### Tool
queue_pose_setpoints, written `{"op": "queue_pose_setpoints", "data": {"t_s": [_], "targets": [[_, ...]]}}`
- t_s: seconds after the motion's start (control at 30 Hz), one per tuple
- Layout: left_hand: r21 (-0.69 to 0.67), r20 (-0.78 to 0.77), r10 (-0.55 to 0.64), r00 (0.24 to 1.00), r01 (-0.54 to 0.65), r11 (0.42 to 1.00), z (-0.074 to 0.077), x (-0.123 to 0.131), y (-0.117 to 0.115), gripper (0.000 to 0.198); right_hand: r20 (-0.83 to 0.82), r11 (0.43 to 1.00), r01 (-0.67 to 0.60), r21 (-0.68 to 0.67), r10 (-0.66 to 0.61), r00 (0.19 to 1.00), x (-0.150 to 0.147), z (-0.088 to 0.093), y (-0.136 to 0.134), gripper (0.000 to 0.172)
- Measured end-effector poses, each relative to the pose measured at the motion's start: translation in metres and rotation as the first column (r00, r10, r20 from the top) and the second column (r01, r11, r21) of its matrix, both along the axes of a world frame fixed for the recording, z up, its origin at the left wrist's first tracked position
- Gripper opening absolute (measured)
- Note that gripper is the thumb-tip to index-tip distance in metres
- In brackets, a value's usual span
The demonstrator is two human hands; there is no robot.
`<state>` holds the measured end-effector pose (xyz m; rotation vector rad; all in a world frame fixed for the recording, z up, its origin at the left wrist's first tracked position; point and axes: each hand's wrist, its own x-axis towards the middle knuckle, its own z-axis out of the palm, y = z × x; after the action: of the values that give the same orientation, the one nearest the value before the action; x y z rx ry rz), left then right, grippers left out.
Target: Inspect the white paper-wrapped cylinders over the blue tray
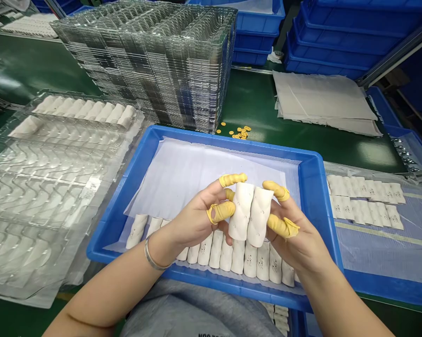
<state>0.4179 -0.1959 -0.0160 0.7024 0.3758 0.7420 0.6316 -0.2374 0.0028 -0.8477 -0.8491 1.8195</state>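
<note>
My left hand (211, 206), in yellow finger cots, is closed on a white cylindrical piece (241, 210) with a wavy, twisted surface. Beside it stands a matching white piece (260, 217), gripped by my right hand (288, 224), which also wears yellow finger cots. The two pieces are upright, side by side and nearly touching. Below them is a blue tray (126, 187) lined with a white cloth (196, 168). A row of similar white pieces (226, 255), several with dark marks, lies along the tray's near side, partly hidden by my hands and left forearm.
To the left, clear plastic trays (56, 173) hold a row of white pieces (87, 110). Behind stands a tall stack of clear trays (154, 65). Yellow finger cots (241, 133) lie on the green table. White sheets (323, 100) and another tray of pieces (367, 201) are right.
</note>
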Motion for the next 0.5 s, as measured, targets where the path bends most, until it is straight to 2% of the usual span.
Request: {"op": "queue_pose_setpoints", "data": {"t_s": [0.13,0.27,0.37,0.5], "targets": [[0.01,-0.045,0.008,0.999,-0.008,1.0,0.0035,0.0005,-0.0003,0.053,0.037,0.999,-0.012,0.04,0.011,0.999,0.0002,-0.0019,-0.0005,0.041],[0.055,-0.062,0.025,0.998,-0.022,0.998,0.0046,0.0023,-0.0001,0.041,0.076,0.996,-0.013,0.09,0.006,0.997,-0.0029,-0.0035,-0.0026,0.041],[0.085,-0.074,0.087,0.993,-0.08,0.993,0.0032,0.005,0.0005,0.035,0.13,0.984,-0.012,0.177,-0.012,0.991,-0.0053,-0.0059,-0.0057,0.04],[0.065,-0.207,0.146,0.967,-0.135,0.989,0.0018,0.0077,0.0014,0.043,0.223,0.97,-0.028,0.242,-0.028,0.974,-0.0063,-0.0089,-0.0087,0.039]]}}
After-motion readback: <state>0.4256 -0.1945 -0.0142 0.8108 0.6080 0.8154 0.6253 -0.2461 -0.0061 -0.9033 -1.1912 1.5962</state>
